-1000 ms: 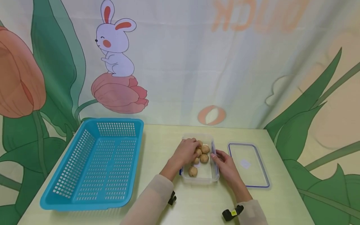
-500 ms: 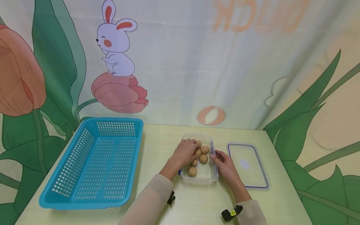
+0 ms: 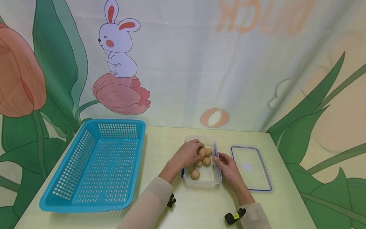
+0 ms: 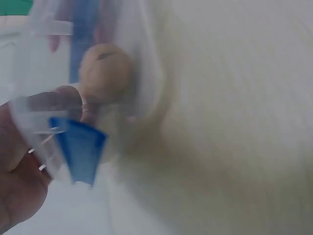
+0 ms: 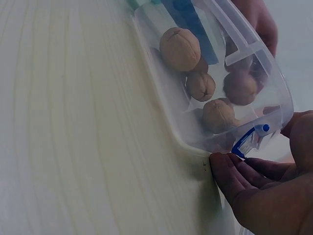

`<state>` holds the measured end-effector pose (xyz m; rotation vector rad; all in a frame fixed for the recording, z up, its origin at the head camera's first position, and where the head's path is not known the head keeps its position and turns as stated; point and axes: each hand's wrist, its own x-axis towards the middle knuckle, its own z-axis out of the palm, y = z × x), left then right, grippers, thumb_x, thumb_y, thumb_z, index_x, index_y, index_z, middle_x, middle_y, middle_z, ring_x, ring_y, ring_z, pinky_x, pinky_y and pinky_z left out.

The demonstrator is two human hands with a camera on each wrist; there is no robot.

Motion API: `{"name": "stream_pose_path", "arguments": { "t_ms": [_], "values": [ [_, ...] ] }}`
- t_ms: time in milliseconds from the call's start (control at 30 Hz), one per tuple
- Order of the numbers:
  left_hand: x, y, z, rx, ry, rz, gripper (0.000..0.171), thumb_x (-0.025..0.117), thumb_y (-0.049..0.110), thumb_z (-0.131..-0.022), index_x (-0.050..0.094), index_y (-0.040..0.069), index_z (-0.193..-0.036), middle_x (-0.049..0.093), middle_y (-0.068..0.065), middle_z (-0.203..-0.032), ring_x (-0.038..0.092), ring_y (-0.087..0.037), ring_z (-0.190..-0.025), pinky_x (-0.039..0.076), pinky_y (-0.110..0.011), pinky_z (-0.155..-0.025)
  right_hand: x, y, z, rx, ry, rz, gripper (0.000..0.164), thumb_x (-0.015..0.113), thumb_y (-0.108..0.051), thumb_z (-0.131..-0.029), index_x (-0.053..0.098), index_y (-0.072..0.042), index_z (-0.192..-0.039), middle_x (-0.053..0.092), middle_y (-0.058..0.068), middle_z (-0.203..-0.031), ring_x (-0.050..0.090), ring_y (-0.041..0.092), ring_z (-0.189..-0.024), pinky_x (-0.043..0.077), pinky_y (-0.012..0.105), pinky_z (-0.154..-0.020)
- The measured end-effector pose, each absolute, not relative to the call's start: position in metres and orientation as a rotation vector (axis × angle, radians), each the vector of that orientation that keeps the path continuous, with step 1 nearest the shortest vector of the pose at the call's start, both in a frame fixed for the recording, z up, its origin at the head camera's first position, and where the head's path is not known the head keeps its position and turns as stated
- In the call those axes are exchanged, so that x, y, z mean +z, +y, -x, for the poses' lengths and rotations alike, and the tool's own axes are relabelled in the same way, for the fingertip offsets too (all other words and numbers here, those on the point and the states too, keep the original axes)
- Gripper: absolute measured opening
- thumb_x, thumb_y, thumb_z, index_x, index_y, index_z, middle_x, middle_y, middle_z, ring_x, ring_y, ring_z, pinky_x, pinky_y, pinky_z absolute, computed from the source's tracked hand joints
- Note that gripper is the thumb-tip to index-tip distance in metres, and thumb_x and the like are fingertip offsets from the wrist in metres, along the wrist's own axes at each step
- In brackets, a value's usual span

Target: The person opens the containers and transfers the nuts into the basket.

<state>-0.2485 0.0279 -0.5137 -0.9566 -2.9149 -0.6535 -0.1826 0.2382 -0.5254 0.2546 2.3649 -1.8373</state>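
Note:
A clear plastic food box [image 3: 203, 183] with blue clips holds several walnuts [image 3: 195, 174] on its floor. My left hand [image 3: 186, 155] reaches in over the box's left side, pinching a walnut [image 3: 201, 151] between thumb and fingers. In the right wrist view, a darker walnut [image 5: 240, 88] shows close to those fingers through the clear wall. With its thumb over the right rim and fingers against the outer wall, my right hand [image 3: 230, 170] grips the box near a blue clip [image 5: 248, 139]. The left wrist view is blurred and shows one walnut [image 4: 105, 72] through the plastic.
Left of the box stands a large blue basket [image 3: 135, 178] with slotted sides and floor. A clear lid [image 3: 270, 178] with a blue seal lies on the table [image 3: 160, 143] to the right. Behind the table hangs a printed curtain [image 3: 177, 79].
My left hand has drawn back slightly up and to the left, with a walnut now showing between its fingers. My right hand keeps its grip on the box's right side.

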Motion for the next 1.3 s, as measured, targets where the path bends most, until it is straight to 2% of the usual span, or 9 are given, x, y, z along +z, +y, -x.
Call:
{"name": "stream_pose_path", "arguments": {
  "t_ms": [133,333,533,700,967,1300],
  "values": [
    [-0.488,0.021,0.236,-0.737,-2.901,0.967,0.04,0.076,0.027,-0.101,0.068,0.009,-0.136,0.065,-0.004,-0.131,0.065,-0.02,-0.118,0.054,-0.034,-0.102,-0.545,0.243,0.189,-1.83,2.383,-0.252,0.056,0.061,-0.025,-0.11,0.046,0.006,-0.154,0.056,0.028,-0.146,0.054,0.036,-0.135,0.046,0.049,-0.112],
    [-0.446,0.001,0.207,-0.905,-2.812,1.002,0.036,0.077,0.025,-0.1,0.069,0.008,-0.131,0.066,-0.003,-0.123,0.066,-0.018,-0.112,0.055,-0.033,-0.098,-0.551,0.245,0.19,-1.827,2.405,-0.262,0.056,0.063,-0.032,-0.109,0.05,0.001,-0.153,0.058,0.025,-0.146,0.055,0.034,-0.135,0.045,0.05,-0.114],
    [-0.415,-0.027,0.18,-1.13,-2.708,0.979,0.036,0.08,0.023,-0.097,0.071,0.008,-0.128,0.066,-0.001,-0.116,0.067,-0.018,-0.11,0.057,-0.034,-0.095,-0.549,0.245,0.191,-1.852,2.378,-0.289,0.055,0.063,-0.03,-0.109,0.049,0.0,-0.153,0.057,0.024,-0.146,0.055,0.035,-0.135,0.044,0.051,-0.115],
    [-0.398,-0.053,0.161,-1.192,-2.634,0.849,0.034,0.084,0.022,-0.094,0.073,0.01,-0.124,0.067,0.002,-0.113,0.067,-0.015,-0.105,0.058,-0.035,-0.093,-0.53,0.24,0.184,-1.853,2.333,-0.284,0.056,0.062,-0.026,-0.11,0.046,0.005,-0.154,0.054,0.029,-0.148,0.052,0.039,-0.139,0.042,0.055,-0.117],
    [-0.394,-0.101,0.148,-1.313,-2.496,0.574,0.039,0.086,0.021,-0.092,0.073,0.009,-0.126,0.071,-0.003,-0.116,0.07,-0.022,-0.107,0.06,-0.045,-0.097,-0.552,0.244,0.192,-1.864,2.357,-0.277,0.059,0.064,-0.032,-0.109,0.047,0.002,-0.154,0.055,0.026,-0.149,0.053,0.036,-0.137,0.044,0.052,-0.116],
    [-0.429,-0.157,0.144,-1.332,-2.482,0.187,0.043,0.081,0.021,-0.097,0.068,0.006,-0.135,0.067,-0.01,-0.126,0.067,-0.028,-0.114,0.058,-0.049,-0.098,-0.551,0.244,0.189,-1.866,2.365,-0.285,0.056,0.064,-0.032,-0.108,0.05,0.0,-0.152,0.056,0.025,-0.148,0.054,0.036,-0.137,0.044,0.053,-0.116]
  ]
}}
